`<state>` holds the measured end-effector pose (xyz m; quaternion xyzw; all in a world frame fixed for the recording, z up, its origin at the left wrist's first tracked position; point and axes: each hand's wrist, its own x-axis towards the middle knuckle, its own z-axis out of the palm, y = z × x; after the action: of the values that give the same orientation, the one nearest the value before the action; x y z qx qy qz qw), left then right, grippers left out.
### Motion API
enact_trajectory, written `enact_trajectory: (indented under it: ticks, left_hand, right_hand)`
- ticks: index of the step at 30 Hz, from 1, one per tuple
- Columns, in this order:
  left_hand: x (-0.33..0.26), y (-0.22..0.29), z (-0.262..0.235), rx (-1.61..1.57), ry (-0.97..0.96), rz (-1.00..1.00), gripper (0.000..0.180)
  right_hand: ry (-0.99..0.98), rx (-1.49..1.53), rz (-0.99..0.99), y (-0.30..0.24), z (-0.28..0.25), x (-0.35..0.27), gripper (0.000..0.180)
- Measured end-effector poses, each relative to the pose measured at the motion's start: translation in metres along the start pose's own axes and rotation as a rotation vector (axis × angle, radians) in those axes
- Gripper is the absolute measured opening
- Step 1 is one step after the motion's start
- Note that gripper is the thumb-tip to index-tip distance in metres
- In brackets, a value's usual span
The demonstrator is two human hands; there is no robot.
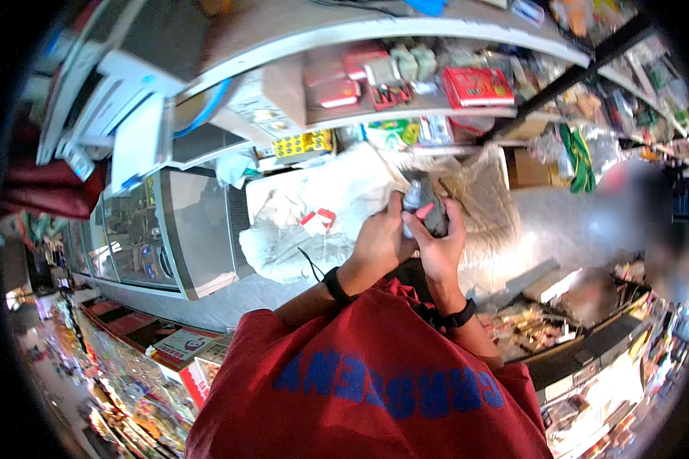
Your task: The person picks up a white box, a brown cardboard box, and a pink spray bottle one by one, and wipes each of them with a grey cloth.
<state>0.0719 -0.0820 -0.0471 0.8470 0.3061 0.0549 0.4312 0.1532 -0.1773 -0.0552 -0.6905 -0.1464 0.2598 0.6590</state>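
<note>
In front of my chest both hands are closed together around small things. Between the fingers of my left hand (381, 239) stands a small translucent bluish cylinder (413, 194), which looks like a little bottle. My right hand (442, 249) grips a dark grey rounded object (437, 220), pressed up beside the cylinder. Its exact kind I cannot make out. A bit of bright pink (426, 209) shows between the two. Behind my hands spreads a crumpled white sheet or sack (306, 187), and a small red-and-white packet (321, 220) lies on it to the left.
Shelves ahead hold a red box (478, 86), a yellow patterned box (302, 144) and mixed packages. A glass-fronted grey cabinet (203, 229) stands to the left. Goods trays (536, 325) lie at the right. A green cloth-like item (578, 159) hangs at the far right.
</note>
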Motion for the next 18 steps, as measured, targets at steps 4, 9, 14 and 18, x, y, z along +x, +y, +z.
enact_trajectory:
  ticks: [4, 9, 14, 18]
  left_hand:
    - [-0.020, -0.006, -0.038, -0.225, 0.000, 0.056, 0.062]
    - [-0.033, -0.070, -0.023, -1.078, -0.090, -0.114, 0.032]
    - [-0.057, -0.041, -0.061, -1.289, 0.021, -0.201, 0.026]
    - [-0.062, -0.024, -0.068, -1.163, 0.150, -0.139, 0.023]
  right_hand:
    - [0.094, 0.275, -0.019, -0.031, 0.019, -0.021, 0.028]
    - [0.059, 0.463, 0.072, -0.051, 0.026, -0.013, 0.025]
    - [-0.074, 0.303, -0.001, -0.059, 0.032, 0.000, 0.024]
    - [-0.169, 0.321, 0.023, -0.063, 0.044, -0.003, 0.026]
